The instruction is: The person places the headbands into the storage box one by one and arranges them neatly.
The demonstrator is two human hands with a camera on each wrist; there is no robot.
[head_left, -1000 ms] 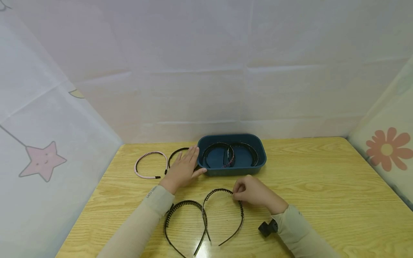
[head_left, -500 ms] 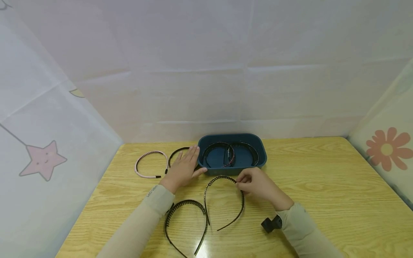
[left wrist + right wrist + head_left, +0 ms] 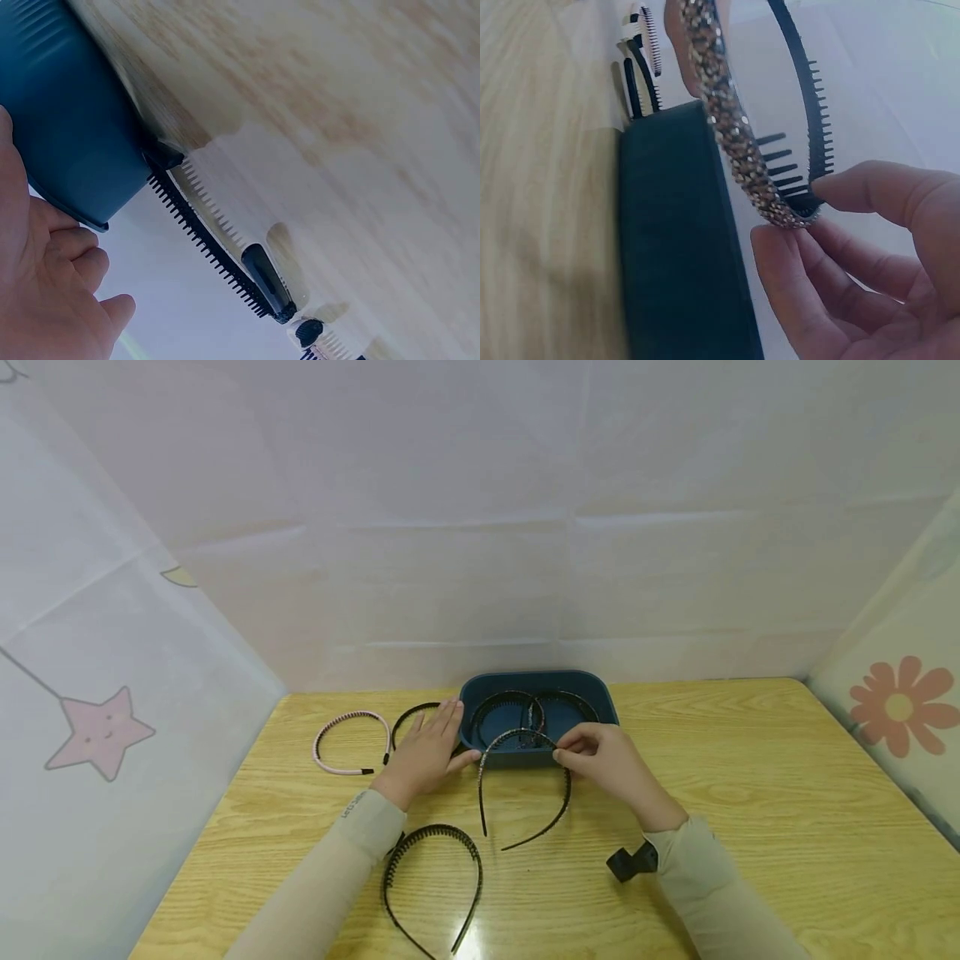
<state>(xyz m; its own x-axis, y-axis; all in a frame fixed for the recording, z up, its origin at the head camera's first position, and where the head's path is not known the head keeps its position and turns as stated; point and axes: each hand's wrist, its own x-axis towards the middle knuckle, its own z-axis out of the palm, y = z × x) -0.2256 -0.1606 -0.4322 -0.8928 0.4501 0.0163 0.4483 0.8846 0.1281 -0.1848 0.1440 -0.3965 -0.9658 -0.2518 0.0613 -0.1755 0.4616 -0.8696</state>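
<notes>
My right hand (image 3: 617, 770) pinches a black toothed headband (image 3: 481, 785) near its top right curve. In the right wrist view the outer face of that headband (image 3: 731, 124) is covered in sparkling stones. It is held up just in front of the blue bin (image 3: 487, 681), overlapping its front wall in the head view. Several dark headbands (image 3: 577, 697) lie inside the bin. My left hand (image 3: 426, 753) rests with straight fingers against the bin's left end. In the left wrist view its fingers (image 3: 75, 247) lie along the bin's wall (image 3: 67, 112).
A pink headband (image 3: 330, 768) lies at the table's left, and a black headband (image 3: 408, 710) sits partly hidden behind my left hand. Another black toothed headband (image 3: 386, 893) lies near the front of the wooden table (image 3: 750, 793). A fabric backdrop (image 3: 450, 568) stands behind.
My right hand has lifted the sparkly headband off the table and carried it forward to the bin's front. My left hand has stayed against the bin.
</notes>
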